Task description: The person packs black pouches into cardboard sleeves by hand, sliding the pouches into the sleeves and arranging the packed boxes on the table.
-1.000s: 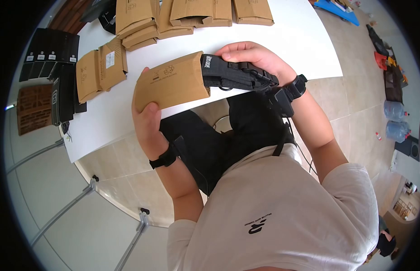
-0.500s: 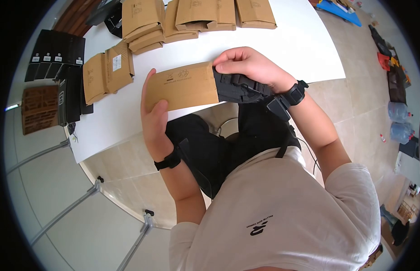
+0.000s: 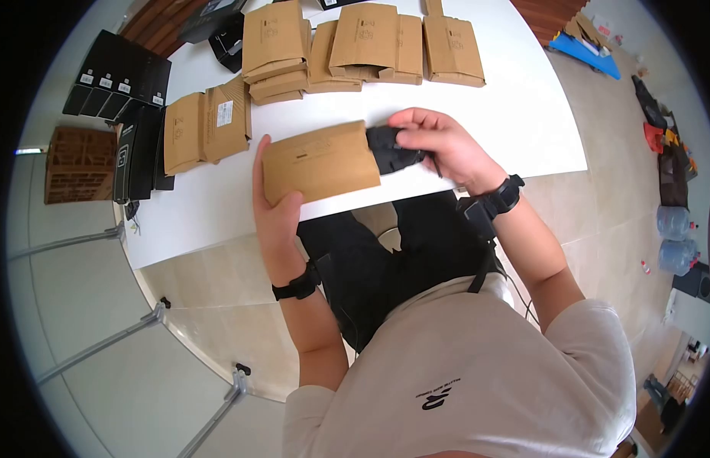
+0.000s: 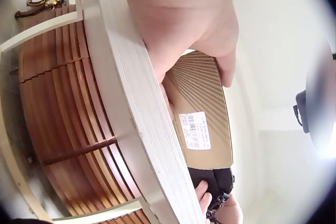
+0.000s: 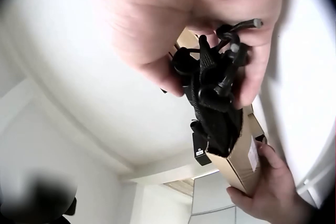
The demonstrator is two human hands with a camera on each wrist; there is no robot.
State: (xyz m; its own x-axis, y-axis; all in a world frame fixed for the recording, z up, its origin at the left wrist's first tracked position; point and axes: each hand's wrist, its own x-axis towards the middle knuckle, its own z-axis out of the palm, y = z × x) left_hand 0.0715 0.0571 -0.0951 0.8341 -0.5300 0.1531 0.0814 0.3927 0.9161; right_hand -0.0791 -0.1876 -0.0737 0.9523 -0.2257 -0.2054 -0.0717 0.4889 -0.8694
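Note:
My left hand [image 3: 277,212] grips a flat brown cardboard box [image 3: 324,162] by its closed end, thumb on the near side. From the box's open right end sticks out a folded black fabric strap [image 3: 393,151], its other part hidden inside. My right hand [image 3: 450,151] pinches the outer end of this strap between thumb and fingers. In the right wrist view, black cords and buckles [image 5: 215,90] bunch between those fingers. A white barcode label [image 4: 195,130] and brown stripes show on the box's other face in the left wrist view. Both hands are over the table's front edge.
Several similar brown boxes [image 3: 366,42] lie stacked along the back of the white table [image 3: 515,122]. Two more brown boxes [image 3: 188,133] lean at the left, beside upright black boxes [image 3: 137,153]. The person's legs [image 3: 370,259] are just below the front edge.
The strap has gone farther into the box, so less of it shows. My right hand has shifted its hold to the strap's outer end. The head view has tilted, showing more of the table's back.

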